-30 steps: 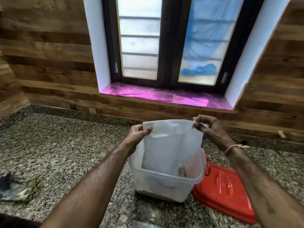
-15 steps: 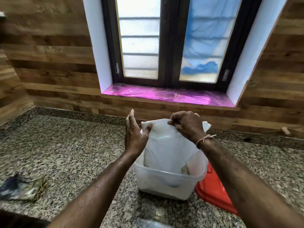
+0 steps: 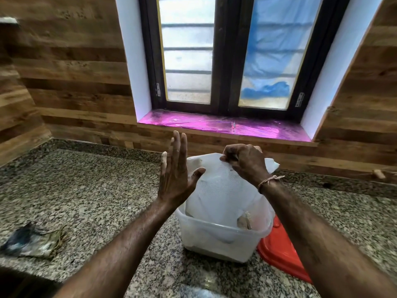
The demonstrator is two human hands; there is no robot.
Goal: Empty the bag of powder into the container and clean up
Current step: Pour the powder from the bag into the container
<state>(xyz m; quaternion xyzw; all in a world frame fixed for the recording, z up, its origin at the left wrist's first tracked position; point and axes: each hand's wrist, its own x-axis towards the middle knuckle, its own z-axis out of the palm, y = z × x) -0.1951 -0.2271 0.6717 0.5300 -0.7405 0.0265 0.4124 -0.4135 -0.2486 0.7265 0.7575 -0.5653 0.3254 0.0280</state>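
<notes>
A white woven bag (image 3: 223, 190) hangs upside down with its lower end inside a clear plastic container (image 3: 221, 239) on the granite counter. My right hand (image 3: 245, 162) pinches the bag's top edge near the middle and holds it up. My left hand (image 3: 176, 171) is flat with straight fingers beside the bag's left side, the thumb touching the fabric. A little brownish powder shows inside the container at the right and along its bottom.
A red lid (image 3: 281, 252) lies on the counter just right of the container. A crumpled dark cloth (image 3: 32, 241) sits at the left near the counter's front edge. Behind is a wooden wall and a window with a pink-covered sill (image 3: 225, 125).
My right hand slid from the bag's right corner to the middle of the top edge. My left hand let go of the left corner and opened flat beside the bag.
</notes>
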